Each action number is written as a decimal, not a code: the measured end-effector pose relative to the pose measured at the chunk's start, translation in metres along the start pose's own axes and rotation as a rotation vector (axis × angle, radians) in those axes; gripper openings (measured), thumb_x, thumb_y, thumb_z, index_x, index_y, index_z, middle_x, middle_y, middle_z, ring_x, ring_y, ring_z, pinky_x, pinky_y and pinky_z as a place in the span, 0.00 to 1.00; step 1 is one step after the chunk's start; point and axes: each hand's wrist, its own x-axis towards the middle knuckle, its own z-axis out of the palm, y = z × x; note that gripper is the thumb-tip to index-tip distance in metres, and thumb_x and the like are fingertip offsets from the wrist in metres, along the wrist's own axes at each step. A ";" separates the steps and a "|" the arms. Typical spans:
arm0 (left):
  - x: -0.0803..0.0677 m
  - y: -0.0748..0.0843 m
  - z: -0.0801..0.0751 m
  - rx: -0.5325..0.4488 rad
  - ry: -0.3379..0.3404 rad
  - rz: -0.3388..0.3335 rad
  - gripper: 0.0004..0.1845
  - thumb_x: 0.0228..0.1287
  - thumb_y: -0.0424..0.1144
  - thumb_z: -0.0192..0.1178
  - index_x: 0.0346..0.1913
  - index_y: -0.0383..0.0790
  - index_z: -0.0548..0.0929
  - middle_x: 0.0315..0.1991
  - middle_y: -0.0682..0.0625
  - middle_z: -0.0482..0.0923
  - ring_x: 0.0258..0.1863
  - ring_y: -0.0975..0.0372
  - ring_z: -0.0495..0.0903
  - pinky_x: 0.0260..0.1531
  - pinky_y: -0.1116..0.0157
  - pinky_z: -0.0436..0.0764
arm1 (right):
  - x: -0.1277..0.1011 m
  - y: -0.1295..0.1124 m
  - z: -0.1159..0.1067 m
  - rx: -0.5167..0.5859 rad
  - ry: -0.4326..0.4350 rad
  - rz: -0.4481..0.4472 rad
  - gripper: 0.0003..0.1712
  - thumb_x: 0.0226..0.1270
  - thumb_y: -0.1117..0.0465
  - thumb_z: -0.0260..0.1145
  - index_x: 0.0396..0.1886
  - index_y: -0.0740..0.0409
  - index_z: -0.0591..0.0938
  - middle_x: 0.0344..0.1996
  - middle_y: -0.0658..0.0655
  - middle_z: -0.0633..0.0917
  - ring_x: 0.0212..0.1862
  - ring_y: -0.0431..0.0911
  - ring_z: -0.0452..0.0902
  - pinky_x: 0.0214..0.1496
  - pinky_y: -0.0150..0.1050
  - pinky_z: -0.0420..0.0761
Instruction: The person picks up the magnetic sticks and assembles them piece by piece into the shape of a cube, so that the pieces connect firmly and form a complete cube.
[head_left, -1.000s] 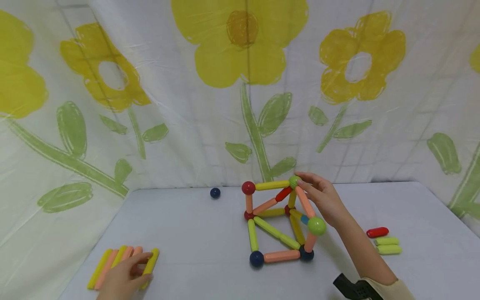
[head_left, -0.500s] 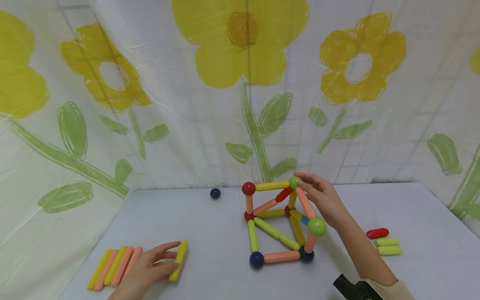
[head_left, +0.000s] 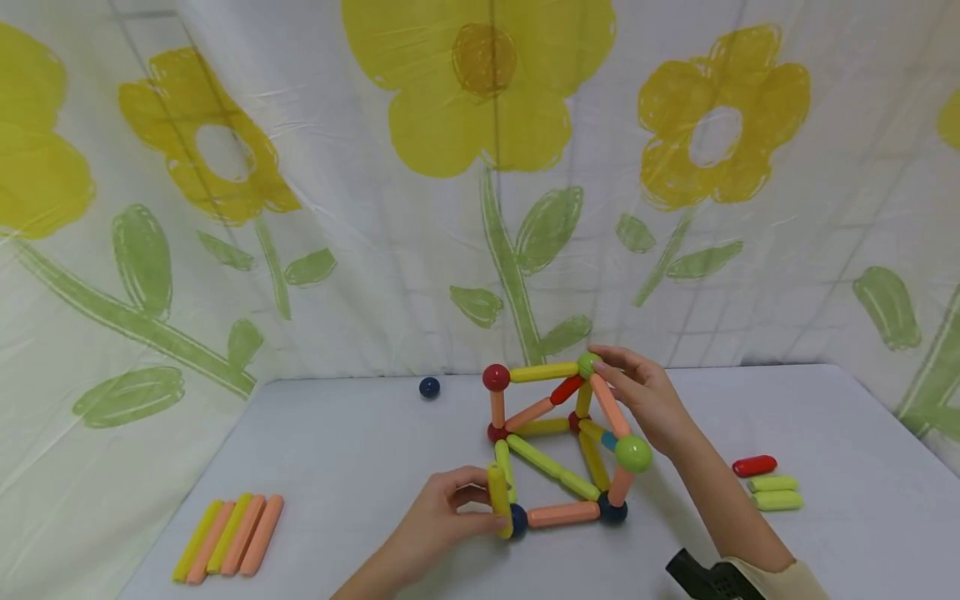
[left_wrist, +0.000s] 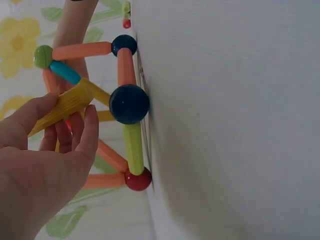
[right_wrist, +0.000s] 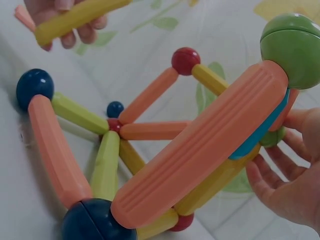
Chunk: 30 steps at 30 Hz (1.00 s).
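My left hand (head_left: pixel 442 521) pinches a yellow magnetic stick (head_left: pixel 498 500) between thumb and fingers. The stick stands nearly upright and overlaps the front-left dark blue ball (head_left: pixel 519 522) in the head view; in the left wrist view its end (left_wrist: pixel 86 91) shows beside that ball (left_wrist: pixel 129 104). Sticks and balls form a box-like frame, with a coral stick (head_left: pixel 562 514) along its front bottom. With its fingertips, my right hand (head_left: pixel 647 398) holds the light green ball (head_left: pixel 587 363) at the frame's top back corner. A bigger-looking green ball (head_left: pixel 633 453) tops the front-right upright.
Several yellow and coral sticks (head_left: pixel 228 537) lie in a row at the table's left. On the right rest a red stick (head_left: pixel 755 466) and two light green sticks (head_left: pixel 777 492). A loose dark blue ball (head_left: pixel 429 387) sits near the back edge, before a flowered curtain (head_left: pixel 375 275).
My left hand has carried the yellow stick from the row at the left to the frame's front-left corner, turning it more upright. The right hand has stayed at the green ball.
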 end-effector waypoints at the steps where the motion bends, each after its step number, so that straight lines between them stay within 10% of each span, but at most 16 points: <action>1: 0.004 0.002 0.005 0.009 0.004 0.038 0.20 0.66 0.28 0.71 0.59 0.28 0.83 0.53 0.43 0.83 0.52 0.57 0.83 0.52 0.68 0.86 | 0.000 0.000 0.000 0.001 0.000 0.000 0.33 0.84 0.49 0.59 0.78 0.63 0.70 0.72 0.62 0.73 0.60 0.35 0.76 0.75 0.55 0.73; 7: 0.015 0.006 0.019 0.036 0.052 0.141 0.17 0.64 0.23 0.71 0.55 0.29 0.85 0.50 0.44 0.83 0.51 0.57 0.83 0.52 0.67 0.87 | 0.000 0.001 0.001 0.017 -0.005 -0.002 0.33 0.85 0.49 0.59 0.78 0.64 0.69 0.72 0.62 0.73 0.59 0.33 0.77 0.74 0.53 0.72; 20: 0.019 0.001 0.014 0.033 0.027 0.124 0.19 0.62 0.21 0.71 0.55 0.26 0.83 0.47 0.46 0.84 0.50 0.58 0.84 0.51 0.66 0.88 | 0.000 0.000 0.000 0.024 -0.001 0.001 0.33 0.84 0.49 0.59 0.78 0.64 0.69 0.72 0.62 0.73 0.59 0.33 0.77 0.76 0.58 0.70; 30: 0.055 0.005 0.008 0.096 -0.007 0.255 0.24 0.86 0.43 0.50 0.73 0.31 0.74 0.65 0.32 0.78 0.66 0.41 0.77 0.66 0.58 0.81 | 0.000 0.001 0.001 0.031 0.000 -0.001 0.33 0.84 0.50 0.60 0.78 0.64 0.69 0.71 0.61 0.74 0.58 0.33 0.78 0.69 0.41 0.76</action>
